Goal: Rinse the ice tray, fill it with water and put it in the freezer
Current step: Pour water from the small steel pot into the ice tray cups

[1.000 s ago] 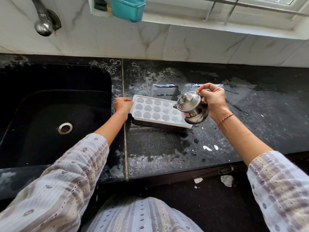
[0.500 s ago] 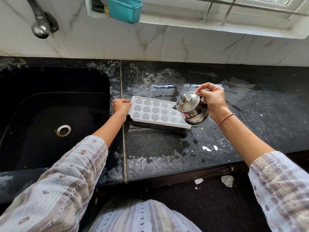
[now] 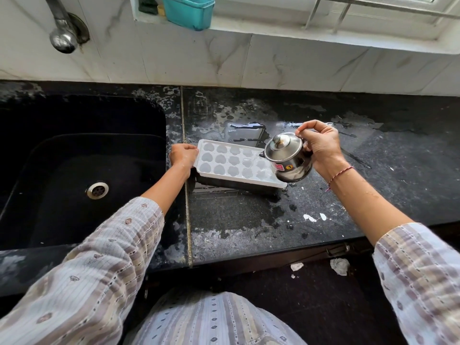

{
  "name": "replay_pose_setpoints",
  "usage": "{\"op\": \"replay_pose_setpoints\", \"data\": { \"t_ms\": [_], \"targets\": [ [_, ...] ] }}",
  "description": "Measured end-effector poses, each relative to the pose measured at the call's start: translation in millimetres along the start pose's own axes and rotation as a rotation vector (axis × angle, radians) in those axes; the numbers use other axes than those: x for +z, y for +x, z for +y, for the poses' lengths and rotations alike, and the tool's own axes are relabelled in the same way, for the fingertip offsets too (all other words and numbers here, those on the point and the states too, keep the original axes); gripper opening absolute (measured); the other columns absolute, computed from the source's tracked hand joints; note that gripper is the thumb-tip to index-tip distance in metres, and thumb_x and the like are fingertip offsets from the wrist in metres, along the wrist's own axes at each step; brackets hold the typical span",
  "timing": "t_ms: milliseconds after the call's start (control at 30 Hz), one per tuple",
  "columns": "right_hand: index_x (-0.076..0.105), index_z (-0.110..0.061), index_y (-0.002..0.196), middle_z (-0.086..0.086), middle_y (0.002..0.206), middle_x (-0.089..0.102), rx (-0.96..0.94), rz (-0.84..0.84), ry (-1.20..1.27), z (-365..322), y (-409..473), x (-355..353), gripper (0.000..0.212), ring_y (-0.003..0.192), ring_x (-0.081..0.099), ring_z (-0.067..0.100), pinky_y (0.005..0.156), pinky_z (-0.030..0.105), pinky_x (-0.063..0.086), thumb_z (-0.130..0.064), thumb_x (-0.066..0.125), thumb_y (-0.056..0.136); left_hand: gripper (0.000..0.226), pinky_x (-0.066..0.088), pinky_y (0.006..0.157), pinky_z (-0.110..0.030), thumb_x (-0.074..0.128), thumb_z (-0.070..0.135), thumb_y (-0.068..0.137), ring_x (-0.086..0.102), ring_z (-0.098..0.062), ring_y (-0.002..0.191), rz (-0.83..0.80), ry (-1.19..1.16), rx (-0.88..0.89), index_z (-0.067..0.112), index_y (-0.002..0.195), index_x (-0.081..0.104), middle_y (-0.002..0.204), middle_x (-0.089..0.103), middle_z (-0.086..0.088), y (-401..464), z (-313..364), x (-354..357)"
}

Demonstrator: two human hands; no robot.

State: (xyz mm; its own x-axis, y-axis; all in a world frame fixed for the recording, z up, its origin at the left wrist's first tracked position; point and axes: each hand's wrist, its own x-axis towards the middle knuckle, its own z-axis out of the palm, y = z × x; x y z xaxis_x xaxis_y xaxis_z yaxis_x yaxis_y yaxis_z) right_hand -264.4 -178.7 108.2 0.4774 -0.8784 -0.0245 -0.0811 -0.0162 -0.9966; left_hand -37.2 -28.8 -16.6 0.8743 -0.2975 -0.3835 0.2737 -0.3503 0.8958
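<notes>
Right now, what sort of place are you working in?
Most likely a home kitchen: a dark sink with a wall tap, a wet black stone counter, and the ice tray being filled from a steel pot.

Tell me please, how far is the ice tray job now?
Rinsing looks done: the tray lies on the wet counter beside the sink, not in it. Filling is in hand: the left hand holds the tray's end, and the right hand tilts a steel pot over its right cells. How full they are I cannot tell. Left: finish filling, then carry it to the freezer, which is not in view.
</notes>
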Motion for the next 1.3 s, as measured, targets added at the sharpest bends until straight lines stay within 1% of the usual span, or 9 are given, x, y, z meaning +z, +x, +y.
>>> {"op": "replay_pose_setpoints", "data": {
  "t_ms": [267,433,700,867,933,1000,1100,1167,1300],
  "targets": [
    [0.061,-0.016,0.059,-0.009,0.052,0.060,0.045,0.000,0.108,2,1,12,0.035,0.044,0.046,0.000,0.041,0.010,0.034,0.012,0.054,0.079,0.011,0.056,0.088,-0.041,0.062,0.005,0.086,0.066,-0.027,0.103,-0.015,-0.017,-0.001,0.014,0.087,0.069,0.109,0.069,-0.012,-2,1,-2],
    [0.061,-0.015,0.059,-0.006,0.056,0.060,0.041,-0.027,0.097,2,3,22,0.035,0.045,0.048,0.000,0.041,0.010,0.036,0.012,0.053,0.079,0.014,0.056,0.088,-0.042,0.062,0.005,0.086,0.066,-0.028,0.102,-0.031,-0.020,-0.001,0.016,0.079,0.066,0.106,0.070,-0.012,-2,-1,-3],
    [0.060,-0.015,0.060,-0.011,0.050,0.060,0.008,-0.087,-0.014,0,5,34,0.032,0.044,0.050,-0.003,0.045,0.008,0.038,0.012,0.055,0.078,0.010,0.056,0.089,-0.040,0.061,0.004,0.087,0.065,-0.026,0.101,-0.037,-0.025,0.007,0.010,0.090,0.069,0.107,0.069,-0.012,-3,0,-5],
    [0.061,-0.016,0.060,-0.011,0.053,0.060,-0.007,-0.102,-0.051,1,7,35,0.032,0.055,0.051,0.000,0.052,0.012,0.041,0.011,0.056,0.078,0.011,0.055,0.078,-0.034,0.059,0.002,0.088,0.061,-0.020,0.088,-0.047,-0.025,0.019,0.010,0.088,0.066,0.095,0.064,-0.008,-6,1,-5],
    [0.061,-0.015,0.060,-0.011,0.055,0.060,-0.013,-0.112,-0.051,0,7,36,0.033,0.052,0.050,-0.001,0.049,0.010,0.040,0.012,0.056,0.077,0.012,0.055,0.070,-0.030,0.059,0.002,0.089,0.060,-0.019,0.088,-0.048,-0.022,0.019,0.008,0.093,0.068,0.095,0.064,-0.007,-6,1,-4],
    [0.061,-0.016,0.059,-0.008,0.058,0.060,-0.022,-0.118,-0.053,-1,7,36,0.034,0.050,0.050,-0.002,0.047,0.009,0.038,0.013,0.056,0.077,0.013,0.053,0.068,-0.027,0.058,0.002,0.089,0.060,-0.019,0.088,-0.047,-0.021,0.017,0.006,0.096,0.069,0.096,0.064,-0.008,-4,1,-4],
    [0.061,-0.015,0.059,-0.001,0.066,0.060,-0.032,-0.125,-0.064,-3,6,36,0.033,0.053,0.049,-0.001,0.048,0.009,0.039,0.012,0.056,0.077,0.013,0.055,0.076,-0.033,0.059,0.003,0.088,0.060,-0.019,0.088,-0.040,-0.014,0.016,0.006,0.096,0.069,0.097,0.065,-0.008,-3,0,-5],
    [0.061,-0.014,0.059,-0.003,0.063,0.060,-0.035,-0.124,-0.060,-4,6,36,0.033,0.050,0.050,-0.002,0.047,0.009,0.039,0.013,0.056,0.077,0.013,0.056,0.081,-0.034,0.059,0.002,0.088,0.060,-0.019,0.088,-0.037,-0.016,0.014,0.005,0.096,0.069,0.100,0.066,-0.009,-3,0,-4],
    [0.060,-0.012,0.060,-0.008,0.057,0.059,-0.041,-0.127,-0.062,-6,6,36,0.032,0.044,0.049,-0.003,0.046,0.009,0.038,0.014,0.055,0.077,0.013,0.056,0.083,-0.035,0.059,0.003,0.088,0.063,-0.021,0.090,-0.027,-0.012,0.015,0.005,0.096,0.070,0.106,0.069,-0.011,-3,0,-4]
  ]
}}
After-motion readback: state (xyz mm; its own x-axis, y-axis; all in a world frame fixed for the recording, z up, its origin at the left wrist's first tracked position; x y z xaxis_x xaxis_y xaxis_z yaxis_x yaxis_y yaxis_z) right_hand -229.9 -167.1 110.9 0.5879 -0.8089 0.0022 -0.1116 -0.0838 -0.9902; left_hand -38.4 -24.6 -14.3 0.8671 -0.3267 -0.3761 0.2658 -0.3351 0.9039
